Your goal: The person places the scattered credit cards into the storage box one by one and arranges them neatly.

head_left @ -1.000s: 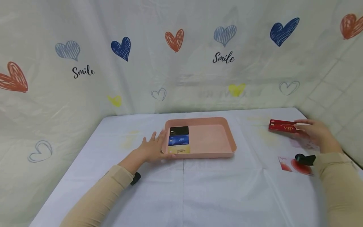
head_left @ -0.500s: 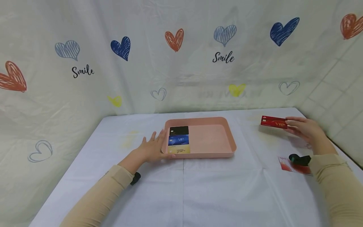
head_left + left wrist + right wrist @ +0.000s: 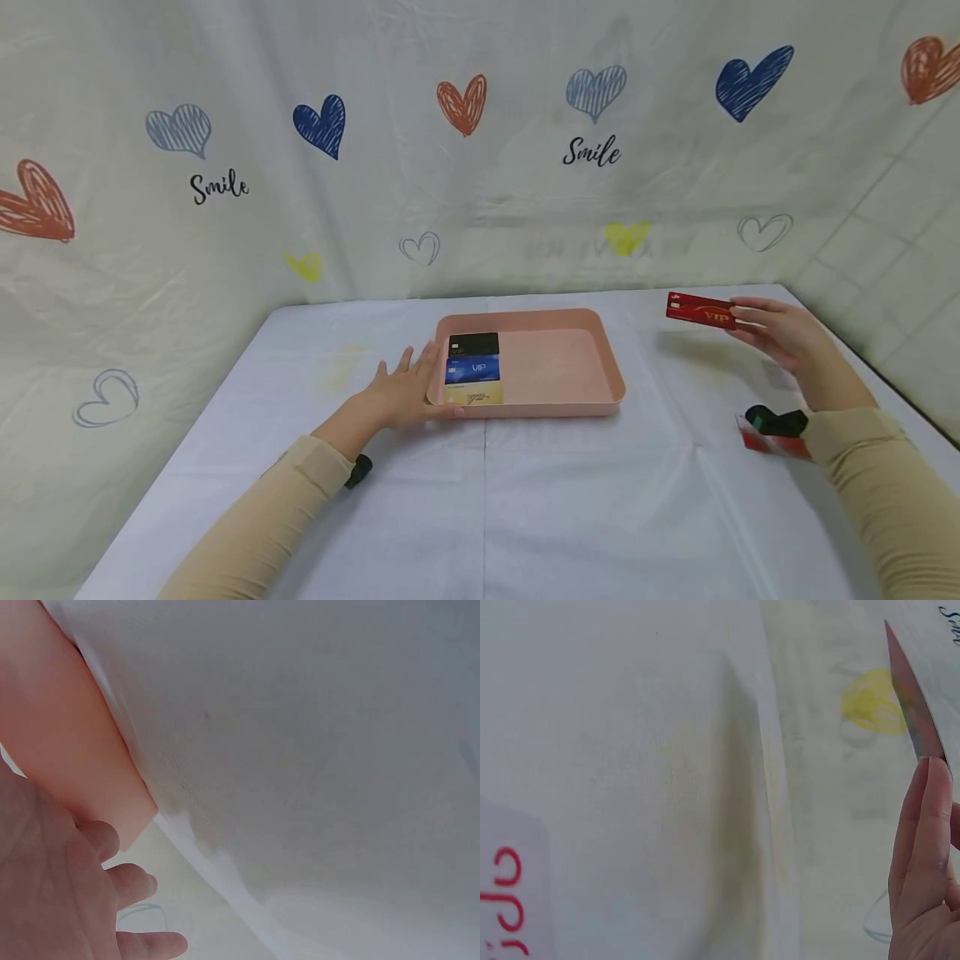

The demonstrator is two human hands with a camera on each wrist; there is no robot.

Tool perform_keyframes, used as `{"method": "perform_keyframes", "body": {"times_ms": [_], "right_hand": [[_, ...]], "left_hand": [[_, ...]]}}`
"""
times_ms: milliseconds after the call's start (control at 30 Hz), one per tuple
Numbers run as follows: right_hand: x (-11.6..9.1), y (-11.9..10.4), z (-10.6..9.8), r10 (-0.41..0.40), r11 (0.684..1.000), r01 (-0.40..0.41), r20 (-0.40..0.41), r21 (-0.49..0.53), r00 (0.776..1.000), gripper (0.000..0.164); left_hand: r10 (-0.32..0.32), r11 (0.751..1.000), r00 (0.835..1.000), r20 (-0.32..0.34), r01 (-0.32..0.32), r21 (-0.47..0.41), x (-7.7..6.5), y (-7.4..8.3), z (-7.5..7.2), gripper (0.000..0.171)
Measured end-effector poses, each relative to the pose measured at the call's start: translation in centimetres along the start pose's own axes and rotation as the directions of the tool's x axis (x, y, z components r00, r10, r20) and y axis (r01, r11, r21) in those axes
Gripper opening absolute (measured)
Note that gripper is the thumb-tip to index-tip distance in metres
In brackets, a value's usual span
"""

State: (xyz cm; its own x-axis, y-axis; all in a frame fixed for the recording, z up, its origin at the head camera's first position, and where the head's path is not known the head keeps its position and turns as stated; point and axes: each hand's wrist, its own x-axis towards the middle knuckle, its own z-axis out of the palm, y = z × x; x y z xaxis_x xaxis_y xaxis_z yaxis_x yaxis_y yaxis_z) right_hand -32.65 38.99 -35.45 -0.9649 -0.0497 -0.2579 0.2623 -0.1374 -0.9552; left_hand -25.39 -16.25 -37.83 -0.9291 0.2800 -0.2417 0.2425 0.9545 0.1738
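A pink tray (image 3: pixel 555 411) lies in the middle of the table. At its left end are a black card (image 3: pixel 480 342), a blue VIP card (image 3: pixel 472 369) and a gold card (image 3: pixel 473 393), in a column. My left hand (image 3: pixel 397 394), fingers spread, rests against the tray's left front corner; in the left wrist view the palm (image 3: pixel 45 877) is beside the tray's wall (image 3: pixel 82 735). Raised above the table at the right, my right hand (image 3: pixel 780 337) pinches a red VIP card (image 3: pixel 699 310) by its right end. The right wrist view shows that card (image 3: pixel 915 705) nearly edge-on.
Another red-and-white card (image 3: pixel 772 445) lies on the table, partly hidden by the black strap (image 3: pixel 776 421) at my right wrist. A pale card with red lettering (image 3: pixel 510 892) lies below my right hand. A curtain with printed hearts (image 3: pixel 465 192) stands behind the table.
My right hand has lifted the red VIP card and carried it left and away from me, off the table surface. My left hand and the tray have stayed in place.
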Motion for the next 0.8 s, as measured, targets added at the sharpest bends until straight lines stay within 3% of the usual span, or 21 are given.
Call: {"method": "perform_keyframes", "body": {"times_ms": [367,600,800], "right_hand": [[-0.2,0.2,2.0,-0.039,0.998,0.039,0.011,-0.044,0.999,0.022],[-0.2,0.4,3.2,-0.049,0.987,0.05,0.008,-0.151,0.999,0.004],[0.0,0.5,4.5,-0.056,0.967,0.063,0.034,-0.245,0.998,0.021]], "left_hand": [[-0.009,1.0,1.0,0.007,0.009,-0.019,-0.2,0.1,-0.3,0.123],[-0.008,1.0,1.0,0.011,0.008,-0.024,-0.2,0.1,-0.2,0.125],[0.0,1.0,1.0,0.008,0.001,-0.023,-0.1,0.0,-0.1,0.122]]}}
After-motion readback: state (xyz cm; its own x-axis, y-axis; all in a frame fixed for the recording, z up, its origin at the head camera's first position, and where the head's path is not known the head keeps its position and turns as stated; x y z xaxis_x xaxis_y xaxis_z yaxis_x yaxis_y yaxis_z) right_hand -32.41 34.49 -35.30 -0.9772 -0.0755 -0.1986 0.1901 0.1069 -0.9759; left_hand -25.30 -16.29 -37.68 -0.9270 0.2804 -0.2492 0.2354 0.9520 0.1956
